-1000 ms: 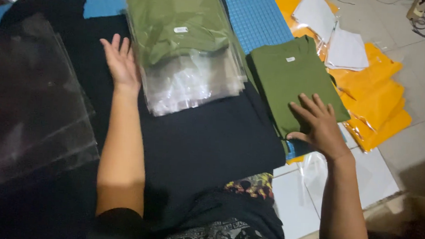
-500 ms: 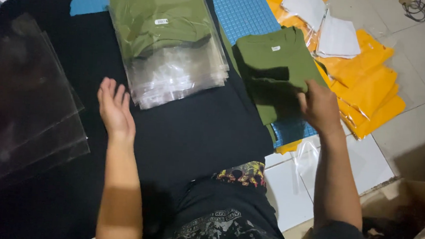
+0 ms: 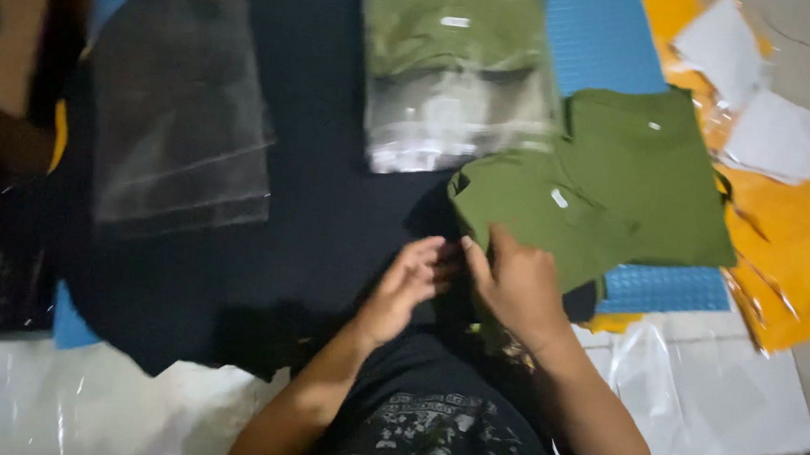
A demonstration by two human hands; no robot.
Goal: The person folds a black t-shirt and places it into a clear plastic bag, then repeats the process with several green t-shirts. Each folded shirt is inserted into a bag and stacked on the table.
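Observation:
My right hand [image 3: 513,284] grips the near edge of a folded olive-green shirt [image 3: 531,212] and holds it lifted over the black cloth [image 3: 330,213]. Beside it my left hand [image 3: 408,285] has its fingers loosely apart, touching the same edge of the shirt. Another folded olive-green shirt [image 3: 650,183] lies flat to the right, on a blue gridded mat [image 3: 667,289]. A stack of clear plastic bags [image 3: 451,117] with a bagged green shirt [image 3: 442,31] on top lies just beyond my hands.
More clear plastic bags [image 3: 180,117] lie at the left on the black cloth. Yellow packages [image 3: 802,255] and white paper sheets [image 3: 756,100] lie at the right. A cardboard box [image 3: 5,38] stands at far left. White floor tiles [image 3: 735,393] are nearer me.
My right hand picked a green shirt off the pile and pulled it left toward me. My left hand left the black cloth and came over to the shirt. The view swung left.

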